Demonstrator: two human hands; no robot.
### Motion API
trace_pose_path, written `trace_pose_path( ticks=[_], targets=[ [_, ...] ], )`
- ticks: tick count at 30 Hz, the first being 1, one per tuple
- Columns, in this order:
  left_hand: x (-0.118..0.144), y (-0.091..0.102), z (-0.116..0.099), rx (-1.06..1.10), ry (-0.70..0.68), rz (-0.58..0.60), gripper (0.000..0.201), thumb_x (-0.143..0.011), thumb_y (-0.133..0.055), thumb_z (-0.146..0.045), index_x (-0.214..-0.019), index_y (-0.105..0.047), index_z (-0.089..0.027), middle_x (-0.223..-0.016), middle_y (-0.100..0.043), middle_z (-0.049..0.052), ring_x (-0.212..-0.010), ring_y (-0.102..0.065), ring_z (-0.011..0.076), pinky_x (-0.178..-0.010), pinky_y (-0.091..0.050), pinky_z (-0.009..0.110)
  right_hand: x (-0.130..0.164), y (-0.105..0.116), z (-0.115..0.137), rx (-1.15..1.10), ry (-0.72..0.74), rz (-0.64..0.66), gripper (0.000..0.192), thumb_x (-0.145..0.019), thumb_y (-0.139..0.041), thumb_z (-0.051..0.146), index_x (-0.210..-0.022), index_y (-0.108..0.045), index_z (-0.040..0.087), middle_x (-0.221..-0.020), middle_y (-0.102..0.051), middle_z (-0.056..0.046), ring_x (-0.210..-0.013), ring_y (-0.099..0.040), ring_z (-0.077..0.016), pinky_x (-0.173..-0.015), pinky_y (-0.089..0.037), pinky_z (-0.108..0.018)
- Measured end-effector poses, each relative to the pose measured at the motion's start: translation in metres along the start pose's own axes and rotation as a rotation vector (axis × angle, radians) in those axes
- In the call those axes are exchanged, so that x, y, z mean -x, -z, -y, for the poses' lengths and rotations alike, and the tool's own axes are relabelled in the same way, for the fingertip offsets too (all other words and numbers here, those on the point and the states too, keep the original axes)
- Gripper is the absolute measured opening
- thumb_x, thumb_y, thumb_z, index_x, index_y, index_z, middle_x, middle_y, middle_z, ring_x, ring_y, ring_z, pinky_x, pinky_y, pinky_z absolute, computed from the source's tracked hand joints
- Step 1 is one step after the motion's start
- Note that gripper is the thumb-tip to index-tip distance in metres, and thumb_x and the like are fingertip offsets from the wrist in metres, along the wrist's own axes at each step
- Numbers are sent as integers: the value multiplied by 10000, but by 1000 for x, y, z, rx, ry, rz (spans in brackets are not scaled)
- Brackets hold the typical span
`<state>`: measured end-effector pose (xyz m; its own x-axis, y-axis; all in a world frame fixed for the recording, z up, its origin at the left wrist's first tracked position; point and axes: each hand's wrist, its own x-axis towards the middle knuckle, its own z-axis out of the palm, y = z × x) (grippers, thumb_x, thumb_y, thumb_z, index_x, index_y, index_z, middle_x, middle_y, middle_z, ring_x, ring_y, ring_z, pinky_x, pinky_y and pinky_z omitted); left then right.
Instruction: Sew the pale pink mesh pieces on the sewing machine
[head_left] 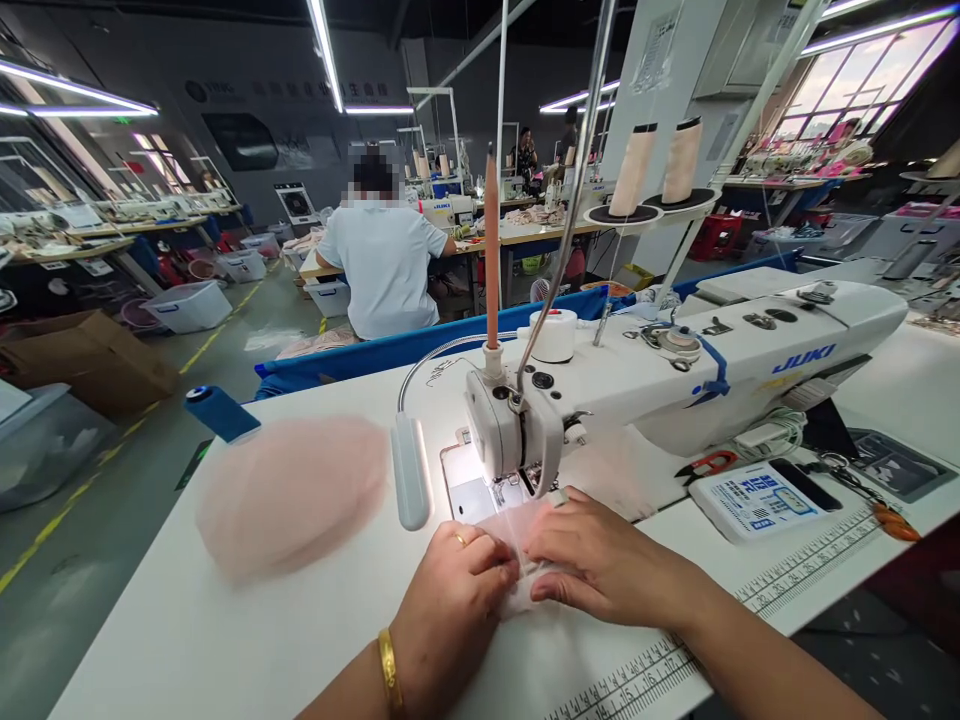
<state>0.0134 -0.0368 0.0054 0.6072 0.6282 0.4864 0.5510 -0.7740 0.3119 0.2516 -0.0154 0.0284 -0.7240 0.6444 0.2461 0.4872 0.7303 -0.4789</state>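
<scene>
Sheer pale-pink fabric lies on the white table at lower centre of the frame, directly in front of the sewing machine's needle area, and both hands are on it. From the lower left comes the left hand, wearing a ring and a gold bangle, with its fingers curled and pinching the near-left edge of the piece. Touching it from the right, the right hand lies flatter, its fingers bent and pressing down on the cloth, so the fabric shows mainly in the narrow strip between the two hands and just beyond their fingertips. Immediately above the hands stands the white JUKI sewing machine, its head lit by a small lamp on a bendable neck. Left of the hands, well apart, lies a blurred stack of pink pieces. To the right of the machine lie red thread snips and a printed card. A printed ruler runs along the table's near edge. In the upper middle of the frame another person in a light shirt sits facing away.
</scene>
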Motion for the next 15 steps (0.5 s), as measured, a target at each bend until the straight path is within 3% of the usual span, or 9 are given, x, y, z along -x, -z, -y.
trace_pose_path(
  ticks=[9, 15],
  targets=[
    [-8, -1, 14, -98, 19, 6, 276, -892, -526, -57, -927, -741, -227, -910, -762, 28, -765, -647, 196, -739, -480, 373, -5, -6, -5, 116, -50, 25, 264, -1031, -597, 472, -983, -689, 229, -875, -720, -26, -832, -603, -236, -838, -442, -383],
    [-14, 1, 22, -145, 36, 8, 311, -930, -483, -75, -966, -753, -225, -956, -763, 40, -816, -661, 202, -777, -517, 354, -6, -9, -6, 203, -38, -58, 277, -1011, -620, 513, -1108, -701, 267, -976, -743, -36, -880, -622, -242, -808, -469, -367]
  ],
)
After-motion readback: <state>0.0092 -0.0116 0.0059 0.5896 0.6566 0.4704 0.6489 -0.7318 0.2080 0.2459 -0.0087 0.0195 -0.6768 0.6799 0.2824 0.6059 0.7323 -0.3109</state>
